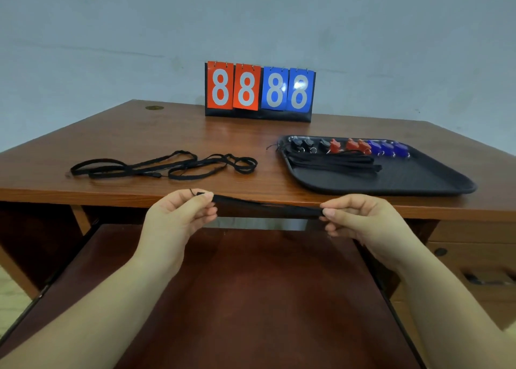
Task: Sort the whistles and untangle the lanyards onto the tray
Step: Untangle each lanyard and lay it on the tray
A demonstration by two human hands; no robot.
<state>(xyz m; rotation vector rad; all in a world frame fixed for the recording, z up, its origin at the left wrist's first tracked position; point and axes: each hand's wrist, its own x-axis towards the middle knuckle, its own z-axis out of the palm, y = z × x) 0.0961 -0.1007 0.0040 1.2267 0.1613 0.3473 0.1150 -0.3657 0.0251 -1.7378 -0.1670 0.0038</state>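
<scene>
Head view: my left hand (183, 215) and right hand (360, 219) each grip one lanyard (268, 205) taut, low centre.
Whistles (351, 146) sit sorted on the tray (418, 184) right; tangled lanyards (164, 166) remain on the worktop (167, 134) left.

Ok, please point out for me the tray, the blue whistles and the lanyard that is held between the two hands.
tray (418, 183): head view, bare floor near its front rim.
blue whistles (386, 147): head view, body of the middle one.
lanyard (268, 206): head view, middle of the stretched strap.
</scene>
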